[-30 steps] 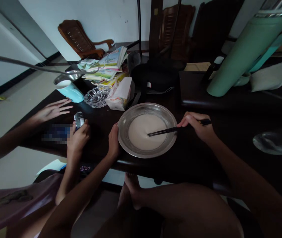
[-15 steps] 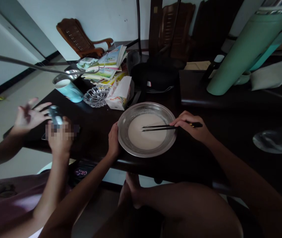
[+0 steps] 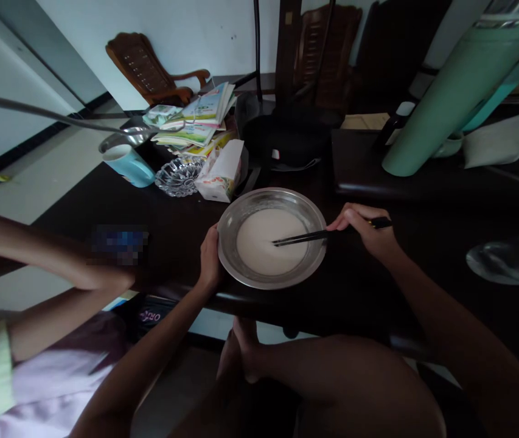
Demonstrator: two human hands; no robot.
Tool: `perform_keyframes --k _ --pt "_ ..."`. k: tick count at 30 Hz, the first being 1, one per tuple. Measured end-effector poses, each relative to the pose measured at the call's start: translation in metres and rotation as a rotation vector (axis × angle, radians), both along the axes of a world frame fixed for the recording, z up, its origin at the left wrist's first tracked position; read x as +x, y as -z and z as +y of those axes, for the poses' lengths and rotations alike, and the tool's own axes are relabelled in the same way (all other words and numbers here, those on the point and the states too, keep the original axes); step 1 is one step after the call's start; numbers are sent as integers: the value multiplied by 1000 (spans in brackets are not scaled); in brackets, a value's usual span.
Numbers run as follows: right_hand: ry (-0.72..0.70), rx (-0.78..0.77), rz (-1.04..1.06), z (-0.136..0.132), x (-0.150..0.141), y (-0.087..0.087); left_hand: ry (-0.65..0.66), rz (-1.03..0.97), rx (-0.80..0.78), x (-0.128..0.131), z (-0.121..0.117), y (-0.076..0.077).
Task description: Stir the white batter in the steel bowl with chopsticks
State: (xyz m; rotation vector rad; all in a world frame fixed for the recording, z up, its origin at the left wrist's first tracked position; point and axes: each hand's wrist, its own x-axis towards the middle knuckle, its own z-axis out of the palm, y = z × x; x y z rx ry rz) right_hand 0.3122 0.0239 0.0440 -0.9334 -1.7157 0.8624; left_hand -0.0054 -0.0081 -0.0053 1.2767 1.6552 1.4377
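Observation:
A wide metal bowl (image 3: pixel 229 255) stands on the dark table, with a pale, milky batter (image 3: pixel 259 252) in its bottom. My left hand (image 3: pixel 210 255) grips the bowl's left rim, fingers against its outer wall. From the right, my right hand (image 3: pixel 363 225) holds a pair of black chopsticks (image 3: pixel 305 236) close together. Their tips dip into the batter near the middle of the bowl, and the shafts cross over the right rim.
Behind the bowl are a tissue box (image 3: pixel 219 176), a cut-glass dish (image 3: pixel 179 176), a light-blue mug (image 3: pixel 129 165) and stacked booklets (image 3: pixel 195 125). A green flask (image 3: pixel 460 91) rises at right. Another person's arm (image 3: pixel 58 258) rests at left beside a blurred phone-like object (image 3: pixel 125 243).
My right hand and the chopsticks have shifted slightly right, and the chopstick tips have come together. The other person's hands and the object they held have left the view; a bent arm shows instead.

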Motion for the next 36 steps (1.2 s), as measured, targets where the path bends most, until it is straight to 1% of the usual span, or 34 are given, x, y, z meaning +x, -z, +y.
perform_keyframes --k 2,4,6,8,9,11,14,16,19,21,24,26,29,31,34,36 --pt "-69 -2 -28 -1 -1 0 1 13 -1 0 0 0" --pt "-97 28 -83 0 -1 1 1 25 -9 -1 0 -1" --pt "-49 58 -103 1 0 1 1 27 -9 -1 -1 -1" --pt "12 53 -63 2 2 0 -1 28 -6 -1 0 -1" --pt "21 37 -37 2 3 0 1 31 -7 -1 0 -1" --pt "-19 2 -23 0 3 -1 4 44 -14 -1 -1 -1" --pt "-86 -1 -103 -1 1 -2 -2 33 -15 0 -1 -2" --pt "-52 24 -122 0 1 -1 -10 19 -21 0 -1 -3" --pt "19 16 -42 1 3 -1 -4 20 -28 1 -1 -3" --pt "-11 -17 -20 1 3 -2 0 28 -28 1 -2 -2" --pt "-97 -17 -88 0 0 -1 -6 36 -31 1 -2 -3" --pt "-78 14 -109 0 -1 0 -6 47 -37 1 -3 -4" --pt "-5 22 -38 0 0 0 9 55 -42 2 -3 -6" --pt "-24 -3 -7 -1 0 1 8 42 -38 2 -3 -6" --pt "-86 -13 -76 -1 -2 2 -10 20 -29 2 -2 -4" --pt "-66 14 -110 0 -1 2 -10 12 -22 2 -1 -3"
